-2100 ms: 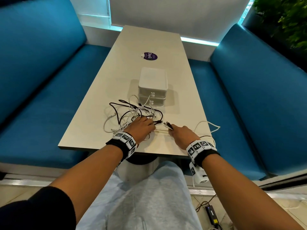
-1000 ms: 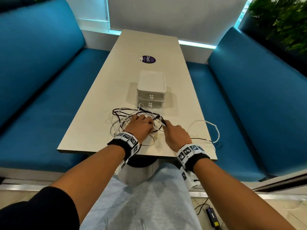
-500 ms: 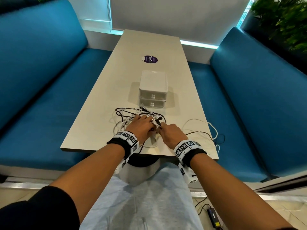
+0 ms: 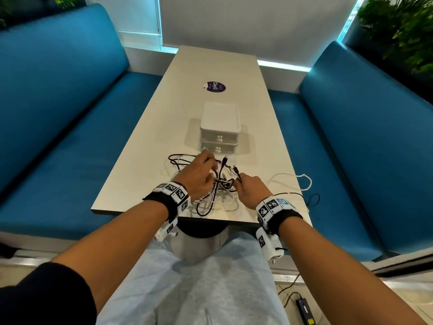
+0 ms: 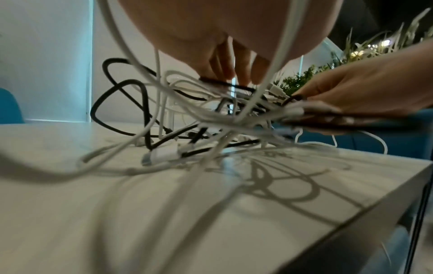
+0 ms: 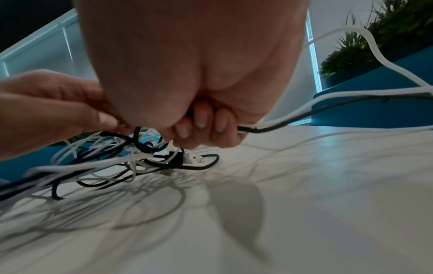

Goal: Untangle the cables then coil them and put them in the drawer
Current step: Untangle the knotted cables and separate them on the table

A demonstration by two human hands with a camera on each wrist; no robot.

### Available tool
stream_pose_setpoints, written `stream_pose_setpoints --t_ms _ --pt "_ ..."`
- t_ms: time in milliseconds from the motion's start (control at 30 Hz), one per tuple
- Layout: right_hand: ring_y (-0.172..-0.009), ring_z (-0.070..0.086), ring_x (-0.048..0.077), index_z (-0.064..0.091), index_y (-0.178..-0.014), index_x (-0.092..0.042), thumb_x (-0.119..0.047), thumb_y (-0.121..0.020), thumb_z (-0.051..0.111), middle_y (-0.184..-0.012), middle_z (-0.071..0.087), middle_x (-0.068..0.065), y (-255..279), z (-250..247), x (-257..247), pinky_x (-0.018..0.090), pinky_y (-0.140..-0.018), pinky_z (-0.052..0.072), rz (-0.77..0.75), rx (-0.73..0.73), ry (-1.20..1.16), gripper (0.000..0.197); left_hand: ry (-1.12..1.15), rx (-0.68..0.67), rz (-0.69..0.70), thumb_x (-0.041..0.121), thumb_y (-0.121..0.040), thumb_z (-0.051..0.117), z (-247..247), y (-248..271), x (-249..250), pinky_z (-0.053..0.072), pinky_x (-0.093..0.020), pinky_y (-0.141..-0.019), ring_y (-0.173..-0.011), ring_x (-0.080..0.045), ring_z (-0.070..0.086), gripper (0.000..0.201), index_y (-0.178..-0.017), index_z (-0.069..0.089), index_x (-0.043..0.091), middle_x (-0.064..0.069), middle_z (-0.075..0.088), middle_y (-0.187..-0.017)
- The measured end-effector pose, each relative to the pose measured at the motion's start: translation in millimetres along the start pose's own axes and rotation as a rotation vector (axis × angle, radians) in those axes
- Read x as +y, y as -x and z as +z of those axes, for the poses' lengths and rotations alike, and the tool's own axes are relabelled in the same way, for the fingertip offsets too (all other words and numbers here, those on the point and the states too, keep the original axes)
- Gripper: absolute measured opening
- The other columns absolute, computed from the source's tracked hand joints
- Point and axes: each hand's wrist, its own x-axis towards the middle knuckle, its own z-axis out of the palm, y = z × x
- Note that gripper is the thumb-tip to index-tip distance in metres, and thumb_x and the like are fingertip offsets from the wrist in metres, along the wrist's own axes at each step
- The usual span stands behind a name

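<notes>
A tangle of black and white cables (image 4: pixel 216 184) (image 5: pixel 187 115) (image 6: pixel 121 157) sits near the table's front edge, partly lifted off the top. My left hand (image 4: pixel 199 174) (image 5: pixel 229 70) is above it, fingers curled down into the strands and pinching them. My right hand (image 4: pixel 249 188) (image 6: pixel 201 126) grips a black and a white cable in its fist, and plug ends (image 4: pixel 236 171) stick up beside it. Both cables trail off to the right (image 4: pixel 302 184) over the table edge. The white two-drawer box (image 4: pixel 220 129) stands just behind the tangle, both drawers closed.
The long beige table (image 4: pixel 210 66) has a purple round sticker (image 4: pixel 214 86) behind the box. Blue benches (image 4: pixel 58 109) (image 4: pixel 365 127) flank it on both sides. A plant (image 4: pixel 403 26) is at back right. A black adapter (image 4: pixel 304 309) lies on the floor.
Both hands have risen a little and lifted the tangle partly off the table. The right hand came in from the right to the bundle, and the plug ends now stick up.
</notes>
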Motion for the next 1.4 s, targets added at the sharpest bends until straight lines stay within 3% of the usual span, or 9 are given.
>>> stream_pose_setpoints --t_ms 67,267,433,600,700,833,967,1167,1400 --pt "-0.091 0.058 0.041 0.051 -0.110 -0.002 -0.031 -0.103 0.037 -0.100 0.064 0.025 -1 1 -3 0.034 -0.067 0.034 0.006 0.003 -0.001 0.033 -0.174 0.034 0.037 0.009 -0.079 0.058 -2 2 -1 0.044 -0.042 -0.088 -0.101 -0.024 0.048 0.020 -0.099 0.056 0.012 -0.004 0.048 -0.114" --pt "-0.092 0.058 0.040 0.052 -0.109 -0.003 -0.033 -0.104 0.035 -0.102 0.064 0.024 -3 -4 -3 0.033 -0.068 0.035 0.056 0.024 -0.037 0.035 -0.275 0.019 -0.100 0.051 -0.087 0.051 -10 4 -2 0.034 -0.035 -0.089 -0.099 -0.018 0.040 0.041 -0.113 0.048 0.020 0.002 0.043 -0.112" --pt "-0.093 0.059 0.042 0.051 -0.111 -0.001 -0.032 -0.104 0.035 -0.105 0.063 0.026 -4 -5 -1 0.035 -0.069 0.038 0.085 0.054 -0.016 0.036 -0.135 -0.033 -0.161 0.037 -0.082 0.054 -32 5 -9 0.040 -0.041 -0.096 -0.107 -0.023 0.043 0.057 -0.132 0.038 0.015 -0.005 0.038 -0.128" --pt "-0.099 0.058 0.044 0.050 -0.113 0.000 -0.031 -0.104 0.035 -0.110 0.061 0.028 -7 2 -3 0.036 -0.071 0.036 0.127 0.047 0.016 0.036 0.020 0.216 -0.318 0.031 -0.078 0.056 -58 4 -24 0.046 -0.039 -0.081 -0.090 -0.022 0.049 0.032 -0.105 0.045 0.017 0.001 0.045 -0.103" --pt "-0.101 0.058 0.044 0.049 -0.113 0.000 -0.029 -0.103 0.036 -0.112 0.060 0.028 -9 4 -6 0.036 -0.072 0.036 0.156 0.048 0.039 0.033 -0.140 -0.169 -0.478 0.063 -0.083 0.054 -66 13 -25 0.041 -0.033 -0.059 -0.067 -0.023 0.052 0.043 -0.082 0.045 0.021 0.000 0.055 -0.076" --pt "-0.105 0.058 0.044 0.048 -0.115 0.000 -0.022 -0.102 0.037 -0.115 0.058 0.026 -8 1 -10 0.038 -0.079 0.043 0.204 0.049 0.066 0.029 -0.153 -0.588 -0.485 0.092 -0.061 0.051 -54 29 -22 0.029 -0.028 -0.055 -0.052 -0.018 0.038 0.073 -0.060 0.041 0.020 0.006 0.041 -0.054" --pt "-0.107 0.058 0.043 0.048 -0.117 0.000 -0.020 -0.101 0.038 -0.117 0.057 0.026 -7 1 -12 0.039 -0.082 0.044 0.239 0.040 0.086 0.027 -0.338 -0.740 -0.445 0.075 -0.047 0.075 -43 40 -21 0.044 -0.028 -0.059 -0.068 -0.015 0.056 0.064 -0.077 0.047 0.025 0.007 0.055 -0.075" --pt "-0.108 0.058 0.043 0.048 -0.118 0.000 -0.018 -0.099 0.037 -0.119 0.057 0.026 -3 5 -14 0.041 -0.086 0.046 0.249 0.033 0.113 0.028 -0.382 -0.677 -0.370 0.027 -0.074 0.067 -45 31 -15 0.045 -0.027 -0.063 -0.066 -0.024 0.053 0.024 -0.064 0.046 0.025 -0.004 0.060 -0.081" --pt "-0.107 0.058 0.042 0.048 -0.118 -0.002 -0.018 -0.099 0.037 -0.117 0.058 0.024 1 5 -14 0.040 -0.084 0.046 0.243 0.038 0.133 0.027 -0.304 -0.662 -0.390 0.040 -0.081 0.068 -39 39 -21 0.044 -0.029 -0.068 -0.077 -0.024 0.057 0.024 -0.084 0.054 0.021 0.000 0.057 -0.078"
